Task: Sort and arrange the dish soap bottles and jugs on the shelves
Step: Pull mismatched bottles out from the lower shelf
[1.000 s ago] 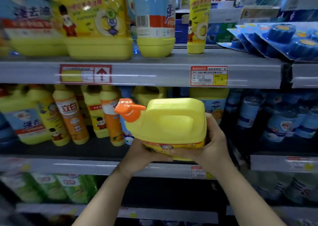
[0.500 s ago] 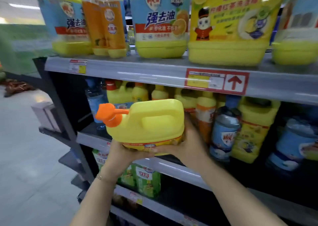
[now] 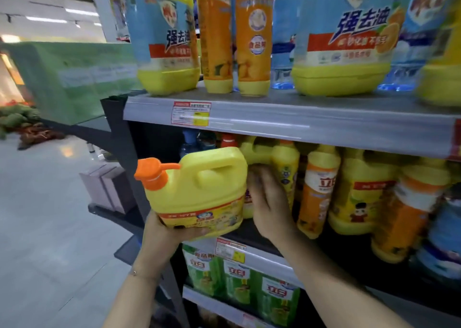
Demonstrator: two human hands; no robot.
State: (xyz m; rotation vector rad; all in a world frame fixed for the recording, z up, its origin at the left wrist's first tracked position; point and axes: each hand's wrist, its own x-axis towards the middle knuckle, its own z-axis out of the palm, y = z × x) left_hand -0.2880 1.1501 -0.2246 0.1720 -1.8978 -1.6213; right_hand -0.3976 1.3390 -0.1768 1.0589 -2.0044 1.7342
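A yellow dish soap jug (image 3: 204, 185) with an orange cap hangs tilted in front of the left end of the middle shelf (image 3: 272, 255). My left hand (image 3: 162, 230) holds it from below, fingers curled under its base. My right hand (image 3: 269, 203) is off the jug and reaches past its right side, its blurred, extended fingers against a slim yellow bottle (image 3: 285, 173) on that shelf. Orange bottles (image 3: 316, 193) and yellow jugs (image 3: 359, 203) stand further right.
The upper shelf (image 3: 299, 123) carries large blue-labelled yellow jugs (image 3: 341, 53) and two orange bottles (image 3: 252, 40) just above my hands. Green refill packs (image 3: 237, 277) fill the shelf below. The black shelf upright (image 3: 122, 153) ends the unit; aisle floor (image 3: 50, 227) lies left.
I have carried the jug left toward the shelf's end. My right hand has let go of the jug and gone to the bottles behind it; my left hand alone holds it.
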